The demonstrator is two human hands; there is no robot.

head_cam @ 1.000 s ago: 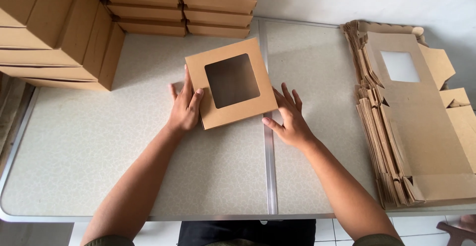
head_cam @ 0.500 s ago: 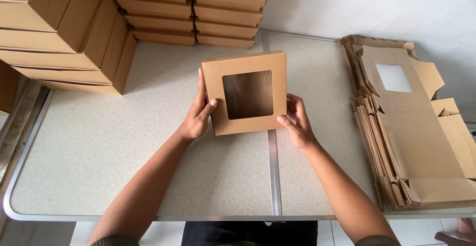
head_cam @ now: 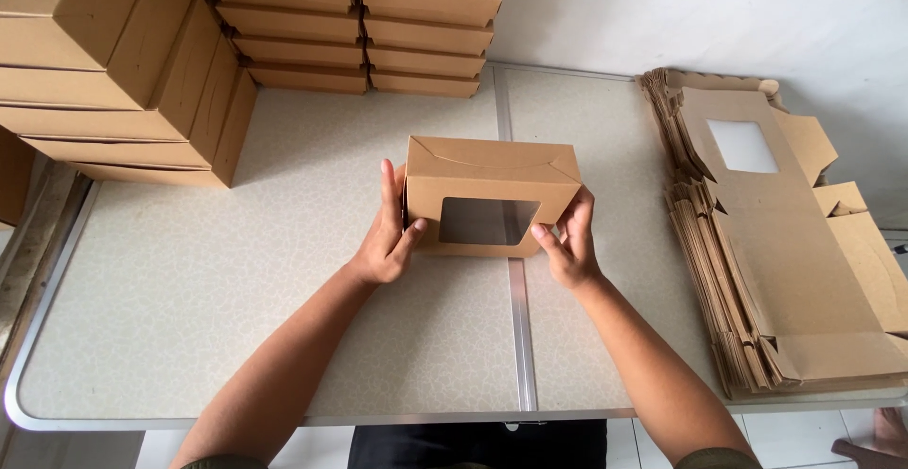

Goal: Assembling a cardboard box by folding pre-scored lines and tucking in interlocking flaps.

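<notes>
Windowed kraft box [head_cam: 490,195], lying flat a second ago, now tipped upright at table [head_cam: 189,299] centre, clasped at 9 and 3 o'clock between left hand [head_cam: 386,237] and right hand [head_cam: 567,242], window facing wearer, folded closed.

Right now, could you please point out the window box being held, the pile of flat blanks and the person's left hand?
window box [head_cam: 492,168], head view, on its brown top panel.
pile of flat blanks [head_cam: 790,270], head view, on the top sheet.
left hand [head_cam: 383,242], head view, on its back.
</notes>
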